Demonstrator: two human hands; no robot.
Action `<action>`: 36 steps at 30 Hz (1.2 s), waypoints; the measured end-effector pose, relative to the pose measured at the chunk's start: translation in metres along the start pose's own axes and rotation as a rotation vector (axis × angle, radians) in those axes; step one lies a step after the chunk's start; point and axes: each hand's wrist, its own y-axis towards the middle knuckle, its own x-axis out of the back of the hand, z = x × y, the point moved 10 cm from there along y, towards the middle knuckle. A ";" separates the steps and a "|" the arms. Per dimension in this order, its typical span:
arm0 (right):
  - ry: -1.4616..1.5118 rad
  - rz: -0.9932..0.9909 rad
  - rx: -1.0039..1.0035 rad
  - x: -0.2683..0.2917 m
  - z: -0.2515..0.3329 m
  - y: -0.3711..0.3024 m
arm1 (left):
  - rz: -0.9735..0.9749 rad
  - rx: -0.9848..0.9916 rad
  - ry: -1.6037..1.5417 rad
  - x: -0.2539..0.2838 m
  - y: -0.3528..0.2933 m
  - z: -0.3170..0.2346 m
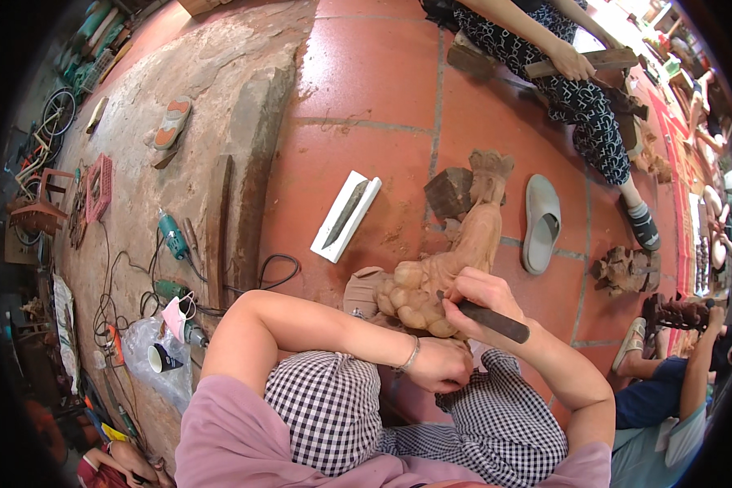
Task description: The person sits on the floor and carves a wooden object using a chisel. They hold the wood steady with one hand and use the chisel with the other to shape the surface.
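Observation:
A pale brown wooden statue (473, 236) leans in front of my knees, its crowned head away from me and its rounded, carved lower part close to my hands. My right hand (486, 294) grips a flat, dark, bar-shaped tool (496, 322), whose narrow end lies at the statue's lower part. Below it, my left hand (443, 366) is closed beside the statue's near end, over my checkered trousers. Its fingertips are turned down out of sight, so what they hold is hidden. Behind the statue sits a dark wooden block (449, 193).
On the red tiles are a white tray (327, 241) with a dark narrow stone and a grey clog (541, 224). To the left lie a green power tool (172, 234), cords, wooden beams (256, 154) and a plastic bag (150, 374). Other people sit working at upper and lower right.

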 end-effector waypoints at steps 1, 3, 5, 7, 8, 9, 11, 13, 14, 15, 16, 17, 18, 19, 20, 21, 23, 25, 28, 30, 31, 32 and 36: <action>-0.001 0.004 0.014 0.000 0.000 -0.001 | -0.010 -0.011 -0.003 0.002 0.000 -0.001; -0.002 0.012 0.043 0.001 0.000 -0.004 | -0.015 -0.011 -0.015 0.004 -0.001 -0.002; -0.018 0.038 0.000 0.002 0.001 -0.002 | -0.005 0.013 -0.031 0.003 -0.001 -0.001; -0.024 0.021 -0.013 0.002 0.000 0.001 | -0.018 0.004 -0.024 0.003 -0.001 0.000; -0.023 -0.008 -0.005 0.001 -0.001 0.002 | -0.023 -0.002 -0.022 0.004 -0.001 -0.001; -0.022 -0.038 0.003 0.002 -0.001 0.002 | -0.027 -0.011 -0.025 0.004 -0.001 -0.001; -0.020 -0.023 0.013 0.003 -0.002 -0.002 | -0.036 -0.019 -0.032 0.005 -0.002 -0.002; -0.023 -0.003 -0.011 0.003 -0.003 -0.002 | -0.030 0.009 -0.050 0.007 -0.002 -0.002; -0.026 0.009 -0.040 0.004 -0.002 -0.001 | -0.028 0.023 -0.059 0.007 -0.003 -0.002; -0.030 0.022 -0.069 0.004 -0.002 0.000 | -0.026 0.022 -0.053 0.006 -0.003 -0.001; -0.021 0.001 -0.046 0.004 0.000 0.001 | -0.021 0.014 -0.045 0.005 -0.002 -0.001; -0.012 -0.019 -0.022 0.001 0.001 0.002 | -0.015 0.007 -0.037 0.005 -0.002 0.000; -0.002 -0.040 0.003 0.001 0.002 0.003 | -0.018 0.001 -0.042 0.005 0.000 -0.001; -0.011 -0.024 0.008 -0.001 0.001 0.001 | -0.021 0.003 -0.045 0.005 -0.001 -0.001; -0.020 -0.008 0.013 -0.001 -0.001 -0.002 | -0.025 0.004 -0.049 0.006 -0.001 -0.001; -0.029 0.008 0.018 -0.001 -0.002 -0.004 | -0.027 -0.002 -0.049 0.007 -0.002 -0.001; -0.032 0.041 -0.019 0.001 -0.001 -0.003 | -0.037 -0.010 -0.055 0.008 -0.002 -0.002; -0.029 0.027 -0.019 0.002 0.001 -0.001 | -0.034 -0.005 -0.059 0.008 -0.003 -0.002; -0.011 -0.034 0.028 0.000 0.000 0.001 | -0.019 0.002 -0.063 0.007 -0.001 -0.001; 0.007 -0.035 0.049 -0.003 -0.002 0.000 | -0.023 -0.002 -0.069 0.008 -0.002 -0.002; -0.005 -0.010 0.035 -0.003 -0.002 -0.001 | -0.034 -0.012 -0.075 0.010 -0.002 -0.003; -0.016 0.016 0.021 0.000 0.001 -0.001 | -0.045 -0.023 -0.080 0.011 -0.003 -0.005; -0.030 0.018 0.011 0.001 0.004 0.003 | -0.001 0.001 -0.051 0.008 -0.001 -0.002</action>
